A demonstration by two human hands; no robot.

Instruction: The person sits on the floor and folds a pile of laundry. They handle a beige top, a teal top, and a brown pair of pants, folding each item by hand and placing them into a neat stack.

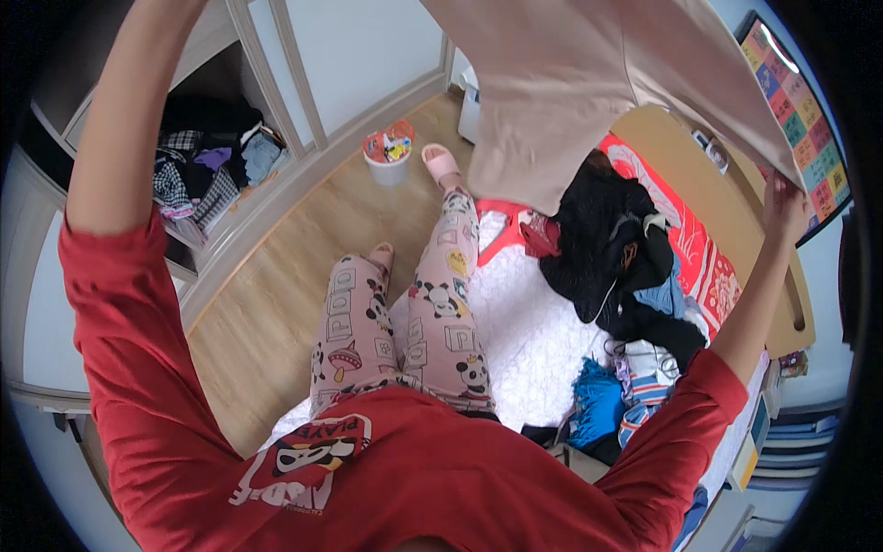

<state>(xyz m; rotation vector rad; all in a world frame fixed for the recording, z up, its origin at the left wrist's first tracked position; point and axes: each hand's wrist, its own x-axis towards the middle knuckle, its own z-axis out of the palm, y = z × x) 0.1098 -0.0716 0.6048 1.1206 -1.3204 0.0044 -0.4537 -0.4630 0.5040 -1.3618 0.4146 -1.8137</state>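
A beige garment (552, 92) is spread out high in front of me, hanging over the far part of the bed. Its right corner is pinched in my right hand (784, 210), raised at the far right. My left forearm (129, 120) reaches up past the top edge, so the left hand is out of sight. What kind of garment it is I cannot tell, as its upper part is cut off. Beneath its lower edge lie a heap of black clothes (598, 248) and a red strappy piece (501, 230).
I sit on the white bedspread (524, 322). Blue and striped clothes (598, 400) lie by my right arm. A wooden headboard (662, 138) and a red pillow (699, 248) are beyond. On the floor stands a white bin (387, 168); left is an open cabinet with clothes (212, 156).
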